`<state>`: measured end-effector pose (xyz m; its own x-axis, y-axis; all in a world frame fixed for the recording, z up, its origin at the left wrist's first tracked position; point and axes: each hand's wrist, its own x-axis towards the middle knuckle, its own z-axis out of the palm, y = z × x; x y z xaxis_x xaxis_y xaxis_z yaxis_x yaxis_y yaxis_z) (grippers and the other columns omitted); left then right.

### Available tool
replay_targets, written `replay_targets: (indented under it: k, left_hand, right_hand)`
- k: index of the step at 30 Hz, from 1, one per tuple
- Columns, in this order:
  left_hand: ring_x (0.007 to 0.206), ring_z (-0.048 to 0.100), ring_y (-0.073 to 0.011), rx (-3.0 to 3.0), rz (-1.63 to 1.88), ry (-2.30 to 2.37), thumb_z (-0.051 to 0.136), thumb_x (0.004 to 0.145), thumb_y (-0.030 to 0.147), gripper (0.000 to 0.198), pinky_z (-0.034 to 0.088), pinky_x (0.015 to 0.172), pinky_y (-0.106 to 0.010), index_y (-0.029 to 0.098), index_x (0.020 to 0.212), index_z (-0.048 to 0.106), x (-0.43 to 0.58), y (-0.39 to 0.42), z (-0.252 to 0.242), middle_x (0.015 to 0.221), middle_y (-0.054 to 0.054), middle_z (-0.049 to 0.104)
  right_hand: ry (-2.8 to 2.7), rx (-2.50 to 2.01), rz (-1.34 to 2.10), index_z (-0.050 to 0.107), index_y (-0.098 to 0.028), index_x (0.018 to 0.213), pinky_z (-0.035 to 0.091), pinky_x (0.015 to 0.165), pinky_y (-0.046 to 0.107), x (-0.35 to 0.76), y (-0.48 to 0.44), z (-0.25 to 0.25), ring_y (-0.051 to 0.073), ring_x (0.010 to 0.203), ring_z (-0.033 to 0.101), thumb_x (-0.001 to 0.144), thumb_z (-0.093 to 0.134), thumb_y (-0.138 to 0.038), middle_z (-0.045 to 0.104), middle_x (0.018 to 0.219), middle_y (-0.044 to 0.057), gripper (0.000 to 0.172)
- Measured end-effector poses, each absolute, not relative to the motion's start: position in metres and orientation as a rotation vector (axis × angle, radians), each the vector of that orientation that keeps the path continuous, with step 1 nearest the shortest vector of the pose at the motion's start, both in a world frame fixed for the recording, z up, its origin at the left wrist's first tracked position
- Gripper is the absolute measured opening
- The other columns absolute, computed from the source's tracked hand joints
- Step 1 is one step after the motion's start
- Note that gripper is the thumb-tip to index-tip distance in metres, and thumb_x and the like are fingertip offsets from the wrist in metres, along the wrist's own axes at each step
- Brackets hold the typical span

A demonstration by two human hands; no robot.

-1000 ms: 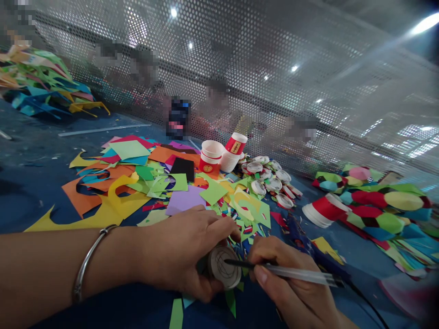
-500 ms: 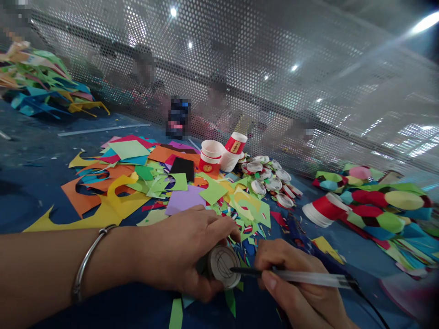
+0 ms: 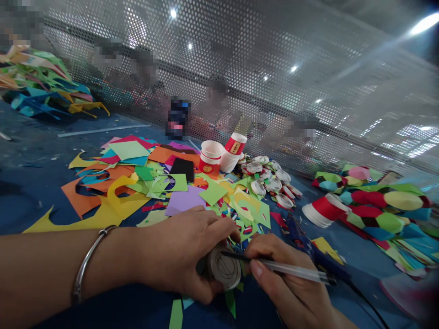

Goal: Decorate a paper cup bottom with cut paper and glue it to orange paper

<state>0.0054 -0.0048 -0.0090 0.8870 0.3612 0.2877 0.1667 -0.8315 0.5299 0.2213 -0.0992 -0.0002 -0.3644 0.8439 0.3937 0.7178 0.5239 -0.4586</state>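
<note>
Remotely, I see a pale round disc (image 3: pixel 230 275), raised-rimmed and scribbled with dark curves, near the surface's (image 3: pixel 27 183) front edge. My left hand (image 3: pixel 185 251) grips it between fingers; my right hand's (image 3: pixel 284 290) fingers pinch a smooth, translucent pen (image 3: pixel 308 273), dark tip at its face. Beyond, flat paper offcuts (image 3: pixel 120 203) surround an upright red paper cup (image 3: pixel 207 167), another white-walled cup (image 3: pixel 211 148) nested inside.

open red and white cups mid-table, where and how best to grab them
Probably by the outer wall of the nested cups, below the rims, coming from the left: they stand mouth up, an inverted stack crowds their right, while the black sheet on the left lies low.
</note>
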Motion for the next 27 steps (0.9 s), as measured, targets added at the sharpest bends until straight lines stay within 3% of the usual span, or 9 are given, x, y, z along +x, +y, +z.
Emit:
replay_targets:
  k: [15,27]
  left_hand:
    - [0.098,0.061,-0.0251,2.548,0.517,0.352,0.073,0.07,0.035,0.058,0.048,0.084,-0.036,0.024,0.122,0.049,0.0043,-0.0023,-0.0086,0.109,-0.005,0.064]
    - [0.097,0.06,-0.024,2.552,0.524,0.36,0.073,0.068,0.033,0.057,0.048,0.084,-0.036,0.024,0.12,0.05,0.0063,-0.0029,-0.0099,0.107,-0.004,0.064]
  right_hand:
    - [-2.188,-1.309,0.265,0.05,-0.022,0.079,0.035,0.051,0.026,0.2286,-0.108,0.0028,0.012,0.054,0.05,0.09,0.042,-0.013,0.052,0.064,-0.004,0.016]
    - [-2.171,-1.269,0.247,0.052,-0.023,0.09,0.041,0.057,0.025,0.2262,-0.1048,-0.0009,0.012,0.062,0.054,0.094,0.045,-0.014,0.058,0.074,-0.003,0.012]
